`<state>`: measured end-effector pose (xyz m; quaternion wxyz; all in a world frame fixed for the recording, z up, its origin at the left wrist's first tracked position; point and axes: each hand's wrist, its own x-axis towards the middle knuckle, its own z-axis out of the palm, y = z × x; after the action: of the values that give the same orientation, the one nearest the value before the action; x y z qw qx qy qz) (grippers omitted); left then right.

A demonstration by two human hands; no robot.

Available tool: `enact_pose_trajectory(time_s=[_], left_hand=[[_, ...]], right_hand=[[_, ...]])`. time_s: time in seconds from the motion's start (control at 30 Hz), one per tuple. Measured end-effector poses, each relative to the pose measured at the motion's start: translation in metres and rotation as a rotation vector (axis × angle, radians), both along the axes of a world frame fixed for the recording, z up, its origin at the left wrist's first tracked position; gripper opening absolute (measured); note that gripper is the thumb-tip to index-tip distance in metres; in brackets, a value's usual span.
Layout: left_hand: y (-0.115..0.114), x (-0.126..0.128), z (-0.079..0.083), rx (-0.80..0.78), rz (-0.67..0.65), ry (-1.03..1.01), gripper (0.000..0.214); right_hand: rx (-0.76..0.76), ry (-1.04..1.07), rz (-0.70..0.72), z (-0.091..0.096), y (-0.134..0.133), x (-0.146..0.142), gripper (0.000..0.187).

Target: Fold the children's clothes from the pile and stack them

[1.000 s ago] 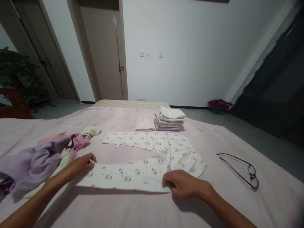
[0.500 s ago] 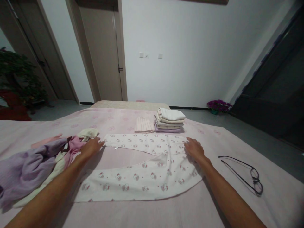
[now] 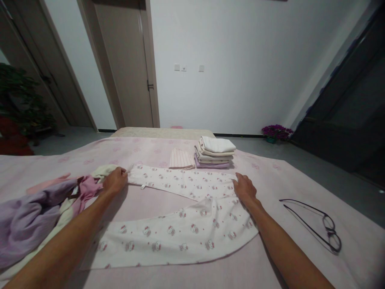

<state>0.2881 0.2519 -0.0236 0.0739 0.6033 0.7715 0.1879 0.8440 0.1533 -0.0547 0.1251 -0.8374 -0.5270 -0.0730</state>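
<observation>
A pair of white pants (image 3: 192, 228) with a small cartoon cat-face print lies spread on the pink bed cover (image 3: 168, 277), its two legs pointing left. My left hand (image 3: 116, 179) pinches the left end of the far leg, lifting it slightly, and a small white tag (image 3: 143, 186) sticks out beside it. At the right end of that leg, the fingers of my right hand (image 3: 246, 188) are bent onto the fabric's edge and hold it. The far leg is stretched between both hands.
Left of the pants is a loose heap of purple, pink and cream clothes (image 3: 33, 216). Beyond them stand a stack of folded clothes (image 3: 214, 152) and a folded striped piece (image 3: 181, 159). Black-framed glasses (image 3: 330, 232) lie at the right.
My left hand has moved a little left and closed on the end of the far leg, which has risen slightly. My right hand has stayed nearly in place.
</observation>
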Motion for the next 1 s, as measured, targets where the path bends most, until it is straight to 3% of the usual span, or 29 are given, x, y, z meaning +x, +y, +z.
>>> enact_pose_trajectory(time_s=[0.1, 0.3, 0.37, 0.43, 0.53, 0.67, 0.77, 0.83, 0.9, 1.0], left_hand=[[-0.024, 0.016, -0.003, 0.073, -0.086, 0.089, 0.043], [-0.125, 0.058, -0.008, 0.252, -0.626, 0.072, 0.03], [-0.154, 0.058, -0.009, 0.237, -0.658, 0.086, 0.029], [-0.171, 0.049, -0.011, 0.191, -0.602, 0.132, 0.031], [-0.179, 0.025, -0.018, 0.103, -0.478, 0.175, 0.031], [-0.178, -0.008, -0.022, -0.02, -0.5, -0.001, 0.028], [-0.179, -0.024, -0.02, -0.137, -0.475, -0.249, 0.038], [-0.177, -0.031, -0.019, -0.133, -0.461, -0.362, 0.04], [-0.173, -0.037, -0.019, -0.114, -0.475, -0.416, 0.041], [-0.168, -0.047, -0.022, -0.23, -0.488, -0.372, 0.038]], right_hand=[[0.035, -0.086, 0.034, 0.003, -0.01, -0.006, 0.052], [0.12, -0.118, 0.257, 0.005, -0.062, -0.04, 0.056], [0.097, -0.112, 0.321, 0.001, -0.082, -0.052, 0.057], [0.041, -0.118, 0.389, -0.006, -0.098, -0.058, 0.059], [-0.085, -0.132, 0.425, -0.016, -0.111, -0.055, 0.063], [-0.19, -0.166, 0.334, -0.02, -0.109, -0.036, 0.065], [-0.199, -0.172, 0.272, -0.019, -0.106, -0.027, 0.065], [-0.192, -0.171, 0.261, -0.02, -0.105, -0.026, 0.065], [-0.182, -0.175, 0.256, -0.021, -0.105, -0.027, 0.064], [-0.167, -0.176, 0.246, -0.024, -0.105, -0.028, 0.064]])
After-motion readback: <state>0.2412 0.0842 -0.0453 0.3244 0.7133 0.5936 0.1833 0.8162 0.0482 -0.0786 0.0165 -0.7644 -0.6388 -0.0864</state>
